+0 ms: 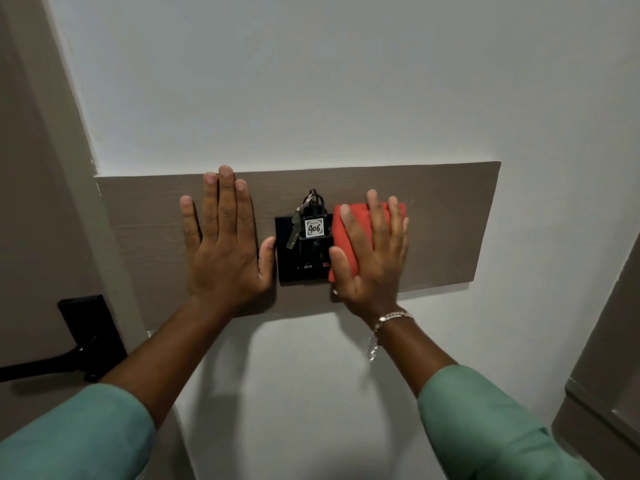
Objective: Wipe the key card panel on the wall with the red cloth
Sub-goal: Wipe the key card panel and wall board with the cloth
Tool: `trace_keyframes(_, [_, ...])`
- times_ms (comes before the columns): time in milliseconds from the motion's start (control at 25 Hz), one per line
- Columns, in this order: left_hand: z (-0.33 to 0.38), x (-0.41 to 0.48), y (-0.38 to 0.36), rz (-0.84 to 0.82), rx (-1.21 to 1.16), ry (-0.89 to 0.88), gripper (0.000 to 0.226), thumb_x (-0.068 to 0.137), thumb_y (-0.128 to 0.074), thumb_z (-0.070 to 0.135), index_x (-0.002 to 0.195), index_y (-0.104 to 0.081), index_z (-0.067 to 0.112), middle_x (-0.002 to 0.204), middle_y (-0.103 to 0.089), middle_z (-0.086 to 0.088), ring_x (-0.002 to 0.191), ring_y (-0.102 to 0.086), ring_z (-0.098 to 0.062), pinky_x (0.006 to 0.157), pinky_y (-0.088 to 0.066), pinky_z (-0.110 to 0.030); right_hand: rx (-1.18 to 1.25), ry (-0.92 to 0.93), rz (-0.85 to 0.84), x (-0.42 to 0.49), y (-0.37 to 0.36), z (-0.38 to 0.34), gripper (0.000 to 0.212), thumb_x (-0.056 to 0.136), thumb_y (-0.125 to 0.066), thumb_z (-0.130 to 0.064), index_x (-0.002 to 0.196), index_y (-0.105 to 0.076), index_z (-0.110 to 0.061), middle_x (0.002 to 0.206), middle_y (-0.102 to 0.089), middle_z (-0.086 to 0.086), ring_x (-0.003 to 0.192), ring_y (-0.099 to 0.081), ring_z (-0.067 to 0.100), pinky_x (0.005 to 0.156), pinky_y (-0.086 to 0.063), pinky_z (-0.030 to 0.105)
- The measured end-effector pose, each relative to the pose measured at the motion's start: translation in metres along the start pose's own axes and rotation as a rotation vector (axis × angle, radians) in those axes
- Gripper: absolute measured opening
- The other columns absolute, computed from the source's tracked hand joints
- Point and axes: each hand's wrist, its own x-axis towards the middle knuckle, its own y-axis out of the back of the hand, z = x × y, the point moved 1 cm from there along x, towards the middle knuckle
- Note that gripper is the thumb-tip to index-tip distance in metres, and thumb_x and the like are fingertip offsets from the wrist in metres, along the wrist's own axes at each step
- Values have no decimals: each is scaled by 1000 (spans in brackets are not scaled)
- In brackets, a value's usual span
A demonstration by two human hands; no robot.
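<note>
A black key card panel (289, 268) sits on a brown wooden board (446, 223) fixed to the white wall. A key tag marked 406 (314, 227) with a key (294, 232) hangs in its slot. My right hand (372, 258) presses a folded red cloth (353, 230) flat over the panel's right edge and the board beside it. The cloth hides that side of the panel. My left hand (225, 237) lies flat on the board just left of the panel, fingers spread, thumb touching the panel's left edge.
A door with a black handle and lock plate (88, 337) stands at the left, next to a brown door frame. Another brown frame (609, 375) rises at the right edge. White wall (311, 81) surrounds the board.
</note>
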Motion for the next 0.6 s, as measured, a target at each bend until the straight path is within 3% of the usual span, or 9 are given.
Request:
trace_keyframes(80, [0, 0, 0, -7, 5, 2, 80, 95, -31, 47, 155, -7, 0, 163, -13, -24, 153, 2, -32, 124, 3, -52, 20, 34, -15, -4, 6, 13, 53, 99, -35, -54, 145, -42, -31, 159, -38, 13, 152, -24, 37, 123, -21, 61])
trace_keyframes(200, [1, 0, 0, -15, 8, 12, 80, 95, -31, 47, 155, -6, 1, 163, -12, -24, 153, 5, -30, 124, 5, -51, 31, -229, 33, 5, -4, -9, 51, 99, -34, -55, 146, -42, -36, 162, -35, 6, 155, -19, 31, 126, -16, 56])
trace_keyframes(360, [1, 1, 2, -21, 15, 3, 79, 95, -30, 46, 155, -8, -1, 163, -12, -24, 153, 0, -34, 124, 4, -51, 4, 136, -50, -4, 7, 15, 52, 98, -39, -54, 144, -45, -30, 157, -41, 13, 151, -26, 39, 121, -22, 62])
trace_keyframes(520, [-1, 2, 5, -39, -13, -23, 79, 95, -31, 45, 155, -9, -1, 162, -13, -25, 152, -5, -37, 124, 3, -50, 57, -356, 79, 6, -4, -19, 53, 100, -32, -57, 145, -45, -33, 162, -35, 7, 154, -21, 31, 125, -19, 54])
trace_keyframes(600, [-8, 3, 7, -46, -21, -89, 80, 95, -33, 47, 155, -10, -1, 163, -11, -24, 152, -5, -36, 124, 2, -49, 19, -163, 15, -3, -2, -14, 52, 100, -34, -54, 147, -42, -32, 162, -34, 10, 154, -20, 35, 125, -19, 57])
